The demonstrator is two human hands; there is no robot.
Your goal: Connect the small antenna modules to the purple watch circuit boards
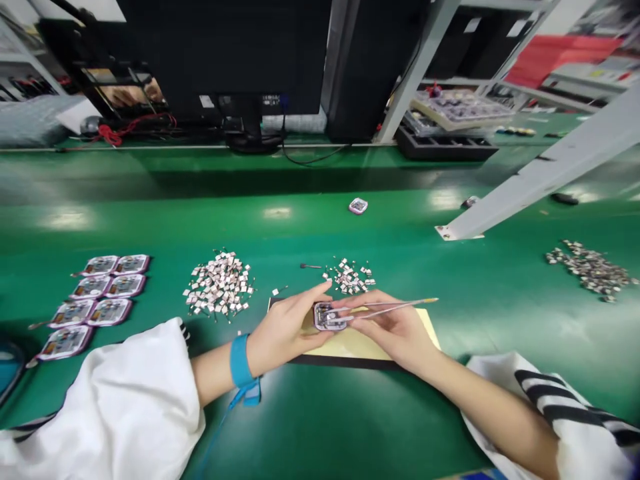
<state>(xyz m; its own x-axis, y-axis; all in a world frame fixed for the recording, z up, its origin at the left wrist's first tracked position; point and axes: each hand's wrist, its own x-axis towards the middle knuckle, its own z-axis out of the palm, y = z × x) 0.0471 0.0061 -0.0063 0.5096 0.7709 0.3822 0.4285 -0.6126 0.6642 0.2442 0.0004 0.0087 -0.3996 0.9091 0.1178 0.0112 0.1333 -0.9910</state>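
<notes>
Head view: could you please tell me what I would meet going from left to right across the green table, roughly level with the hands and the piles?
Seven square devices, large pile of small parts, left hand, held device, right hand, post's foot, far-right pile.
</notes>
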